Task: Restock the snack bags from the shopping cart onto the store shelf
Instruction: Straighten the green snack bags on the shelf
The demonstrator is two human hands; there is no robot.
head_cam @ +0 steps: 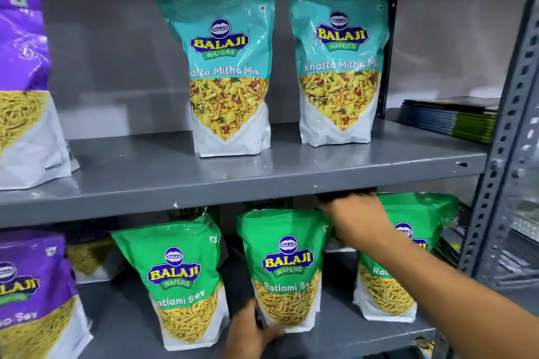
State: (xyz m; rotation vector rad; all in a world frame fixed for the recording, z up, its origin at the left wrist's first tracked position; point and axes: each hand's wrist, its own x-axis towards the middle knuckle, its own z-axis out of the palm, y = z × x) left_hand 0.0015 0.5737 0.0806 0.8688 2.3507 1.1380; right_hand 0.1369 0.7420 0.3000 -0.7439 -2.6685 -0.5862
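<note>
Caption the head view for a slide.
Both hands, left and right, set a green bag upright on the lower shelf.

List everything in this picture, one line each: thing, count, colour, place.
Teal snack bags: two, teal and white, upright on the upper shelf.
Purple snack bags: two in front, purple and white, at the left edge, one on each shelf; another shows dimly behind the lower one.
Green snack bags: three in front, green and white, on the lower shelf; more behind, count unclear.
Stack of booklets: one, dark covers, far right of the upper shelf.
Shelves: two grey metal boards on a slotted grey post.
Left hand: at the middle green bag's lower corner.
Right hand: between the middle and right green bags' tops.
</note>
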